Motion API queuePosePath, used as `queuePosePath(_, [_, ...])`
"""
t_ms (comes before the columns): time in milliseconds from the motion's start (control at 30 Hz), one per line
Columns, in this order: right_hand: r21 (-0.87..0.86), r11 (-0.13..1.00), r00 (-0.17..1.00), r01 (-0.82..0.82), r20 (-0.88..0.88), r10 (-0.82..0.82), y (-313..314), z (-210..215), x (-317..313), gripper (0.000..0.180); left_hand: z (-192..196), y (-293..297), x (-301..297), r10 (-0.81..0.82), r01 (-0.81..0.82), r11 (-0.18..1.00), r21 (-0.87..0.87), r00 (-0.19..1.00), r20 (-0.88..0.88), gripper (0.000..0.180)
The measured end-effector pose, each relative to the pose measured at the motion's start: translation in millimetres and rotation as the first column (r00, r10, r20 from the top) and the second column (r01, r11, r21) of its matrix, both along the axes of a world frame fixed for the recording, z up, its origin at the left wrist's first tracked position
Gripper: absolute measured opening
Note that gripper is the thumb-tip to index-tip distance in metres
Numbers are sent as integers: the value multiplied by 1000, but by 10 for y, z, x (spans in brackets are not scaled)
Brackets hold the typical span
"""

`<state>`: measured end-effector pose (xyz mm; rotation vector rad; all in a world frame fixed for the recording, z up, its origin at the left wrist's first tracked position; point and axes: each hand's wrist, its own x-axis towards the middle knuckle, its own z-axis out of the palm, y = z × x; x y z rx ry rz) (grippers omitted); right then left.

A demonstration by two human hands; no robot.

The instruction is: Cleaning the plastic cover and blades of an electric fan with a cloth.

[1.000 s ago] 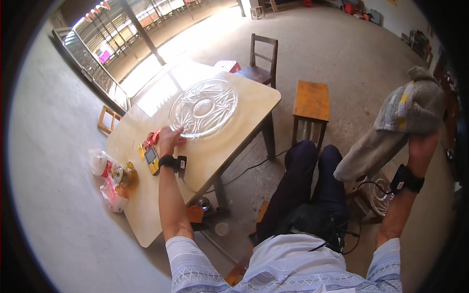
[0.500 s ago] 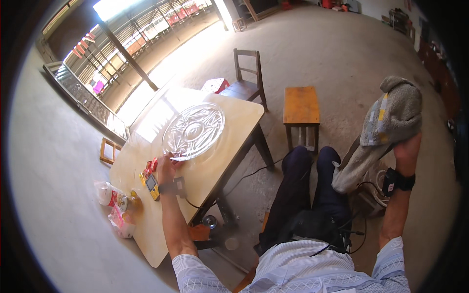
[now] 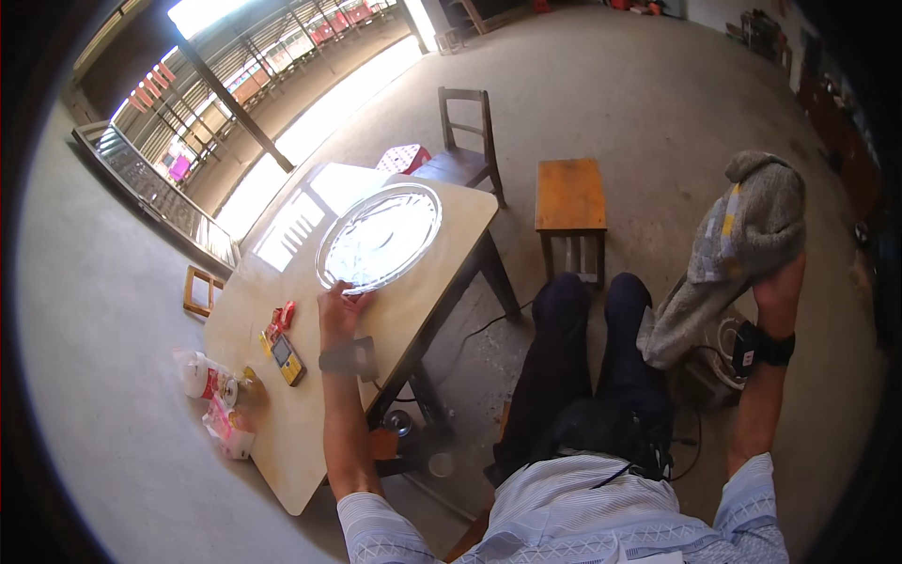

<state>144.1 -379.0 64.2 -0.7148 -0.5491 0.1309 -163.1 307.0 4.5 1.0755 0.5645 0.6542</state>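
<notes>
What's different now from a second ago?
The left hand, at the rim of the clear plate, moved right, away from the yellow phone. The plate seems shifted or tilted and shines whiter. The right hand still holds the gray cloth; phone and stool stayed put.

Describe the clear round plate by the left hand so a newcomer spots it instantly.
Find the pale table at left. Toward its far end is the clear round plate, its near rim at the left hand. Its glinting disc shape sets it apart from the yellow phone and red packets.
</notes>
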Motion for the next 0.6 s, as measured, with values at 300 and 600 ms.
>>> queuePosePath(300, [-29,993,993,112,53,-110,-116,95,-55,43,188,-959,219,-203,201,979,31,972,116,46])
queuePosePath(600, [39,999,987,27,155,-33,-42,319,-258,42,356,-2101,587,-458,460,888,-12,887,65,46])
